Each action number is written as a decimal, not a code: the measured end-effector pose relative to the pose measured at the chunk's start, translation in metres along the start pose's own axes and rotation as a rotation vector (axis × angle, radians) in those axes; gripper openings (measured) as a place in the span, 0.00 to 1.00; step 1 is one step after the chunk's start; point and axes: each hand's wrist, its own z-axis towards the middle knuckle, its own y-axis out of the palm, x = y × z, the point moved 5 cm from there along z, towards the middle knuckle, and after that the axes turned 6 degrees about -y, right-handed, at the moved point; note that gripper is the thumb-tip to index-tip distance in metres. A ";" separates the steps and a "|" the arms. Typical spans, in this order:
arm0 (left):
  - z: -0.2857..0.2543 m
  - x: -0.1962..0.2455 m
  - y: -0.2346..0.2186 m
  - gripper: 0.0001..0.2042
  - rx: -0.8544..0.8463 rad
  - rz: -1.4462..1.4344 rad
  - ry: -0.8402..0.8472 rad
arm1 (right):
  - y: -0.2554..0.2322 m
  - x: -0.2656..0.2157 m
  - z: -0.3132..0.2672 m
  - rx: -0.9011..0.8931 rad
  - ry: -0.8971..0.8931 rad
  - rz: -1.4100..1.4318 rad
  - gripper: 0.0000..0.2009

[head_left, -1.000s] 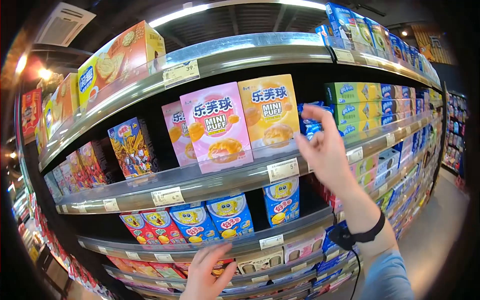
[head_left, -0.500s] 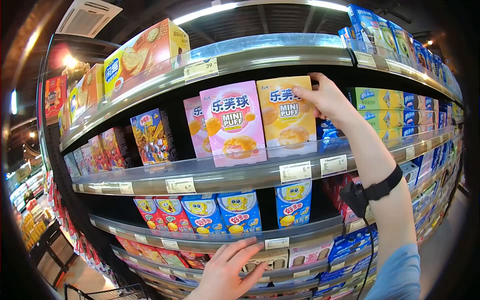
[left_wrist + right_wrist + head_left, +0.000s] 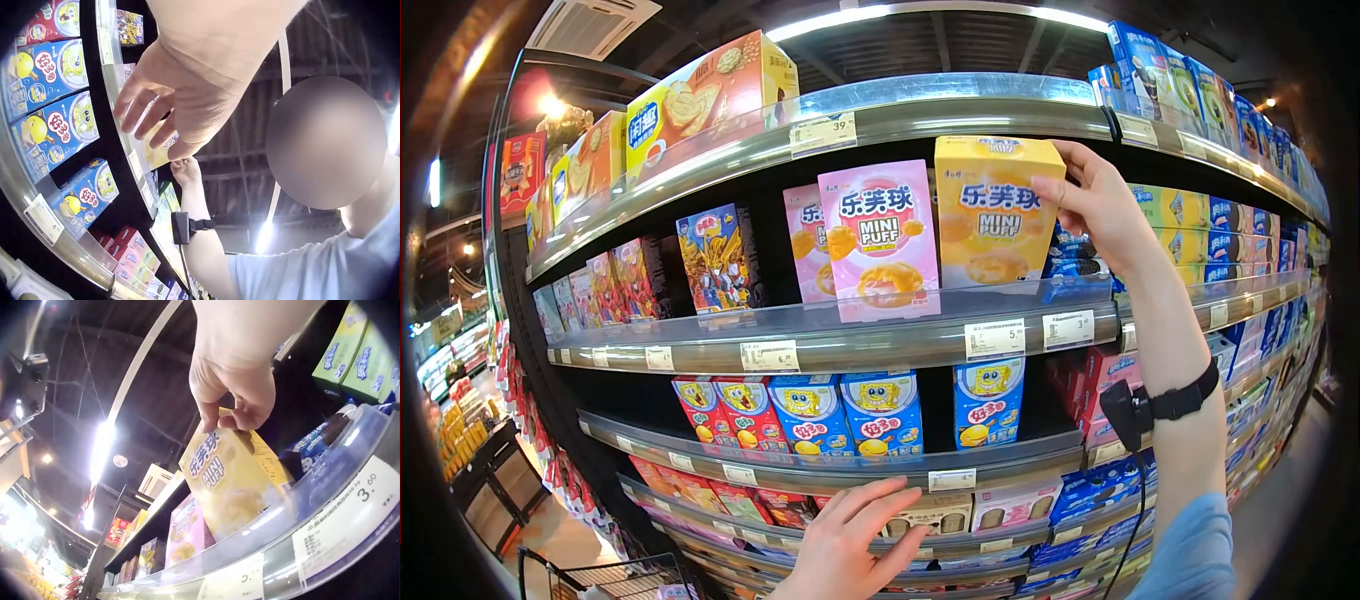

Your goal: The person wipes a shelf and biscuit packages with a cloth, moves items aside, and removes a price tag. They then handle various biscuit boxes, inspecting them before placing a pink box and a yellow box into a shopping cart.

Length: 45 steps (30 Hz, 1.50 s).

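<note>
A yellow Mini Puff box (image 3: 992, 228) tilts forward at the shelf's front lip, its top face showing. My right hand (image 3: 1106, 208) pinches its upper right corner, thumb on the front face. The right wrist view shows the same box (image 3: 226, 481) behind the clear lip, gripped from above. Close on its left stands a pink Mini Puff box (image 3: 878, 240), with another pink one partly hidden behind. My left hand (image 3: 855, 540) hangs lower, in front of a lower shelf, fingers extended and apart. In the left wrist view that hand (image 3: 194, 94) holds nothing.
A clear raised lip runs along the shelf (image 3: 890, 322), with price tags (image 3: 994, 339) below it. The upper shelf edge (image 3: 960, 118) passes just above the yellow box. Blue cartoon boxes (image 3: 881, 412) fill part of the shelf below. A cart (image 3: 605, 580) stands at lower left.
My right hand has reached the yellow box, taken its upper corner, and tipped and raised it toward me. My left hand has shifted slightly right and stays low.
</note>
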 end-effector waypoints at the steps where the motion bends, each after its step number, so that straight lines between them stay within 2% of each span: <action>1: 0.000 -0.002 0.002 0.19 -0.022 -0.002 -0.020 | 0.002 -0.008 -0.007 0.003 -0.007 0.022 0.26; 2: 0.000 -0.004 0.003 0.20 -0.044 -0.003 -0.041 | 0.003 -0.011 -0.015 0.004 -0.007 0.021 0.26; 5: -0.002 -0.005 0.001 0.22 -0.028 0.031 -0.009 | -0.006 -0.027 -0.037 0.060 -0.172 0.033 0.29; 7: -0.006 -0.006 -0.003 0.21 0.032 -0.014 -0.003 | -0.014 -0.042 -0.059 0.139 -0.394 0.013 0.29; 9: -0.008 -0.007 -0.008 0.19 0.094 -0.058 0.005 | -0.021 -0.058 -0.084 0.196 -0.509 0.082 0.32; 10: -0.009 -0.009 -0.011 0.22 0.107 -0.097 -0.017 | -0.023 -0.065 -0.098 0.215 -0.566 0.084 0.34; 13: -0.014 -0.005 -0.016 0.29 0.153 -0.133 -0.034 | -0.011 -0.065 -0.145 0.189 -0.323 0.120 0.44; 14: -0.017 -0.002 -0.018 0.33 0.188 -0.131 -0.025 | 0.002 -0.062 -0.159 0.196 -0.273 0.203 0.44; 15: -0.020 -0.001 -0.017 0.40 0.154 -0.155 -0.029 | 0.019 -0.052 -0.170 0.140 -0.144 0.352 0.39; 16: -0.023 -0.002 -0.016 0.41 0.136 -0.207 -0.046 | 0.035 -0.050 -0.180 -0.108 -0.097 0.480 0.39; 17: -0.032 -0.012 -0.006 0.38 0.092 -0.405 -0.123 | 0.050 -0.043 -0.187 -0.291 -0.128 0.425 0.36; 18: -0.039 -0.022 0.005 0.36 0.050 -0.601 -0.207 | 0.065 -0.039 -0.200 -0.338 0.057 0.557 0.34; 19: -0.044 -0.034 0.006 0.36 0.047 -0.596 -0.230 | 0.076 -0.029 -0.211 -0.372 0.142 0.587 0.34; 20: -0.053 -0.047 0.007 0.34 -0.067 -0.485 -0.290 | 0.086 -0.017 -0.222 -0.366 0.224 0.652 0.34; 21: -0.065 -0.059 0.010 0.32 -0.185 -0.372 -0.361 | 0.095 -0.007 -0.229 -0.365 0.220 0.665 0.34; 22: -0.075 -0.071 0.014 0.32 -0.192 -0.359 -0.412 | 0.106 0.002 -0.238 -0.366 0.219 0.685 0.34; 24: -0.093 -0.097 0.020 0.30 -0.102 -0.571 -0.521 | 0.125 0.019 -0.255 -0.411 0.268 0.659 0.33; 26: -0.106 -0.116 0.022 0.29 -0.032 -0.621 -0.519 | 0.145 0.033 -0.270 -0.432 0.286 0.605 0.33; 27: -0.114 -0.124 0.023 0.29 -0.049 -0.619 -0.565 | 0.153 0.037 -0.276 -0.424 0.288 0.627 0.32; 32: -0.136 -0.136 0.018 0.29 0.010 -0.615 -0.602 | 0.184 0.049 -0.292 -0.458 0.335 0.707 0.32; 34: -0.144 -0.139 0.016 0.29 0.035 -0.611 -0.603 | 0.193 0.047 -0.295 -0.507 0.295 0.695 0.34; 36: -0.155 -0.145 0.017 0.28 0.000 -0.671 -0.704 | 0.200 0.049 -0.300 -0.478 0.442 0.717 0.37; 37: -0.157 -0.143 0.016 0.28 0.013 -0.685 -0.707 | 0.203 0.048 -0.301 -0.457 0.454 0.723 0.39; 42: -0.172 -0.152 0.014 0.29 0.104 -0.715 -0.681 | 0.214 0.052 -0.315 -0.538 0.385 0.706 0.38; 45: -0.172 -0.150 0.008 0.31 0.144 -0.628 -0.662 | 0.217 0.053 -0.319 -0.579 0.334 0.684 0.39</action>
